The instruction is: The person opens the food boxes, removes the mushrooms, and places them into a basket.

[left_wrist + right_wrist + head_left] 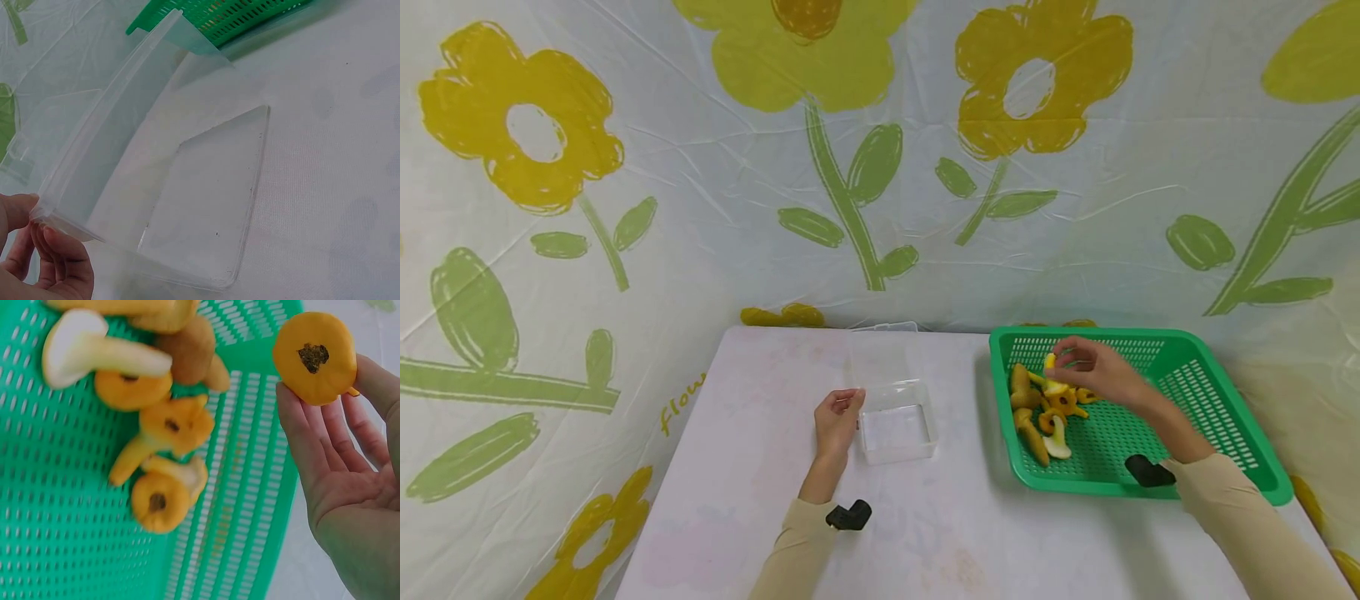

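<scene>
In the head view, my left hand (835, 427) pinches the left rim of a clear plastic box (899, 454) between thumb and fingers. Nothing lies inside the box, and its clear lid (883, 354) is swung back behind it. Over the left part of a green basket (1157, 437), my right hand (1101, 372) holds a yellow mushroom (325, 337) by thumb and fingertips. The right wrist view shows that mushroom's round cap with a dark centre; its stem is mostly hidden. Below lie several yellow mushrooms (159, 503), a pale mushroom (1057, 442) and brownish mushrooms (1032, 433).
Both containers stand on a white table (737, 500), the basket to the right of the box. A flower-printed cloth (700, 167) hangs close behind the table and along its left side. The basket's raised rim (1000, 392) stands between box and mushrooms.
</scene>
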A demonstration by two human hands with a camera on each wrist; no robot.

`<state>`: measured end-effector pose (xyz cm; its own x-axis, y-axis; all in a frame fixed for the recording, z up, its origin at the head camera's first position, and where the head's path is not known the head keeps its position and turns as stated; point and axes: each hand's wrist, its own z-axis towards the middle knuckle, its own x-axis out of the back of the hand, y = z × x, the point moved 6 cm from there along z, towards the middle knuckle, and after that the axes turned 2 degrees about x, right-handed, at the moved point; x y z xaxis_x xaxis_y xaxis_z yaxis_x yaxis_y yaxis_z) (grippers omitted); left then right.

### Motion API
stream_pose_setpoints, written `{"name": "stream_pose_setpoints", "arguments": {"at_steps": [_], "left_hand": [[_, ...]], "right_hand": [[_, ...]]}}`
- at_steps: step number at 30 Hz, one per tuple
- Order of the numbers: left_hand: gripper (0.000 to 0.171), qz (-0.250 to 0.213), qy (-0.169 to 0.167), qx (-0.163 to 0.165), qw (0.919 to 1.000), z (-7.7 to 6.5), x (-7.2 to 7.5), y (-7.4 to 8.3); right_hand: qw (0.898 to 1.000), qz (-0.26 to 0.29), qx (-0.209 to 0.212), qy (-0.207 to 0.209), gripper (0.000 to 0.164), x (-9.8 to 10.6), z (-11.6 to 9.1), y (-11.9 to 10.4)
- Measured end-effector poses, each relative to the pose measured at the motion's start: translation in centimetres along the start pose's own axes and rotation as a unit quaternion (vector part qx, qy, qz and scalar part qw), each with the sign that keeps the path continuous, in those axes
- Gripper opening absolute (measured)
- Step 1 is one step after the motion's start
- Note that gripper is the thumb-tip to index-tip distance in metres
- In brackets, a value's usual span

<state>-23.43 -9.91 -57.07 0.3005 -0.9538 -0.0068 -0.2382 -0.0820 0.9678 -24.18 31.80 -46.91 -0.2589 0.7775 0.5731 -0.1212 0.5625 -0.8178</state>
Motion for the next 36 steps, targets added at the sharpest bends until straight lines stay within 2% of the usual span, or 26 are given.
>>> {"name": "stream_pose_setpoints", "arguments": {"at_steps": [8, 14, 18, 22, 27, 31, 36], "left_hand": [[0.026, 0.003, -0.001, -0.003, 1.0000, 0.2, 0.0, -0.3], [0.025, -0.001, -0.005, -0.014, 0.9999, 0.3, 0.0, -0.3], [0.017, -0.001, -0.004, -0.021, 0.9998, 0.4, 0.0, -0.4], [0.021, -0.001, -0.003, -0.014, 0.9999, 0.5, 0.0, -0.5], [0.020, 0.008, -0.001, -0.002, 1.0000, 0.4, 0.1, -0.5], [0.019, 0.012, 0.000, 0.001, 0.9999, 0.4, 0.0, -0.5], [0.018, 0.015, 0.003, -0.001, 0.9999, 0.4, 0.1, -0.4]], "right_hand": [[0.999, -0.029, -0.021, -0.016, 0.032, 1.1, -0.7, 2.1], [0.996, -0.024, -0.067, -0.052, 0.033, 1.5, -1.4, 4.2], [0.989, -0.007, -0.111, -0.098, 0.030, 1.3, -1.9, 5.7], [0.978, 0.025, -0.154, -0.139, 0.027, 0.7, -2.2, 7.2], [0.972, 0.016, -0.169, -0.161, 0.018, -0.1, -2.2, 8.3], [0.969, -0.002, -0.177, -0.170, 0.015, -0.5, -2.0, 8.4], [0.971, -0.043, -0.168, -0.166, 0.032, -0.5, -1.6, 7.6]]}}
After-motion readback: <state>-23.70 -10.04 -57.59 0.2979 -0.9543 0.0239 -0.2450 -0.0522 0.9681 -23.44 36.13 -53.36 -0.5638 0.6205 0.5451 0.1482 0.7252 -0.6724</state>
